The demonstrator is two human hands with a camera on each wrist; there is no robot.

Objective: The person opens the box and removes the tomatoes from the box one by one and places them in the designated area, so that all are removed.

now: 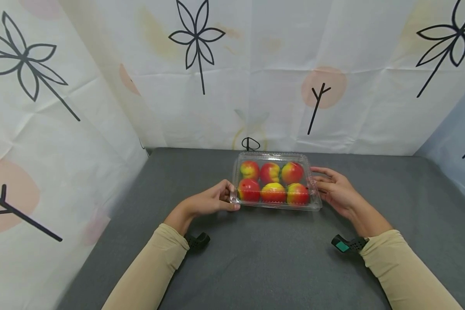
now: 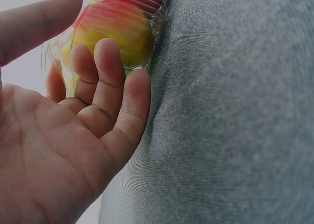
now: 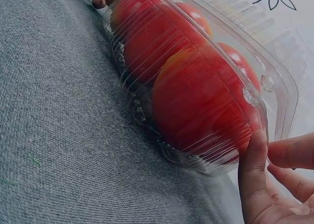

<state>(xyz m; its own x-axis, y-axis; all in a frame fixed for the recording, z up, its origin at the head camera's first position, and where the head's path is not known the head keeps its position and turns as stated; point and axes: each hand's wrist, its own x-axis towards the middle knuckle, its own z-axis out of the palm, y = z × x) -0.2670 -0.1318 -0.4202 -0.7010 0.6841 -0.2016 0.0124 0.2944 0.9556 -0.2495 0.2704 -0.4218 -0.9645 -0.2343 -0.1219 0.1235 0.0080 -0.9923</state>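
A clear plastic clamshell container sits on the grey cloth with several red-and-yellow apples in two rows inside. My left hand grips its left end, thumb at the front corner and fingers curled along the side. At the right end, my right hand holds the plastic rim between thumb and fingers. The right wrist view shows that thumb pressed against the ribbed wall, with red apples behind it. Whether the lid is fastened, I cannot tell.
Grey cloth covers the table. White fabric printed with flower outlines hangs behind and at the left side. Black straps circle both wrists, below beige sleeves.
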